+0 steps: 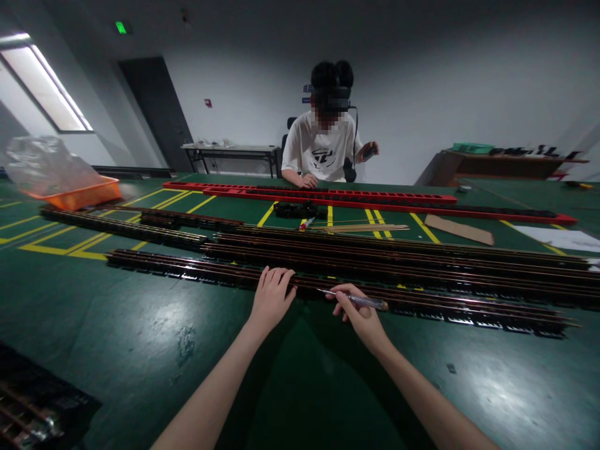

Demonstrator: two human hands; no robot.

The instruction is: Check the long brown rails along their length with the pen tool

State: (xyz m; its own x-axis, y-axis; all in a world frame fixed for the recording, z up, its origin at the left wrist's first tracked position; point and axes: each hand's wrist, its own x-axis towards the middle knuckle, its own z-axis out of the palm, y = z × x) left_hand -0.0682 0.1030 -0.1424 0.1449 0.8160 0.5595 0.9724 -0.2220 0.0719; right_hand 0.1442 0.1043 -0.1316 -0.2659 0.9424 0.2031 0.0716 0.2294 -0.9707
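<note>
A long black strip with copper-coloured rods [450, 306] lies across the green table in front of me. Over its middle my left hand [273, 297] is closed, fingers bent across the top and thumb on the near side. My right hand [360, 315] grips a screwdriver [363, 301] by its translucent handle. The thin metal tip points left, at the strip's near edge close to my left thumb; whether it touches is too small to tell. Just behind lie several similar black strips [398, 265], side by side.
Red channels [394, 208] run along the far side, where a person [323, 147] sits. An orange basket [84, 192] with a plastic bag stands far left. Thin wooden sticks [370, 228], cardboard [459, 229] and white paper [557, 237] lie beyond the strips. More strips [37, 400] occupy the near left corner.
</note>
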